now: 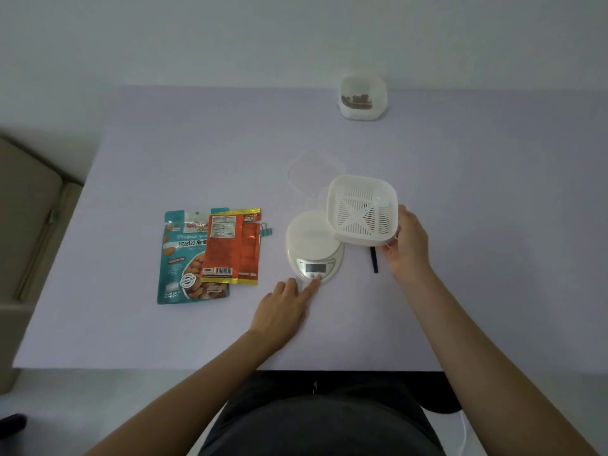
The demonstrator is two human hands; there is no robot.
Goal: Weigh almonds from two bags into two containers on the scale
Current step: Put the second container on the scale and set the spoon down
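- Pressing down with my left hand, I have the index finger stretched out straight, its tip on a button at the front edge of the scale, just below the display. The thumb sticks out to the side and the other fingers are tucked under, holding nothing.
- My right hand grips the white slotted container by its right wall, fingers curled round the rim. I hold it tilted, its open side turned toward me so the slotted bottom shows.
- That container is at the right rear of the scale. Its lower left corner overlaps the round platform in my view, but I cannot tell whether it touches.
- The scale's platform has nothing sitting flat on it, and I cannot read the display.
- The teal bag of roasted almonds lies flat to the left of the scale, and the orange bag lies partly over its right side.
- A small blue binder clip sits just beside the orange bag's upper right edge.
- The far container, white, stands at the back edge of the table with brown almonds inside.
- A clear lid lies on the table behind the scale.
- A black stick lies on the table between the scale and my right hand.
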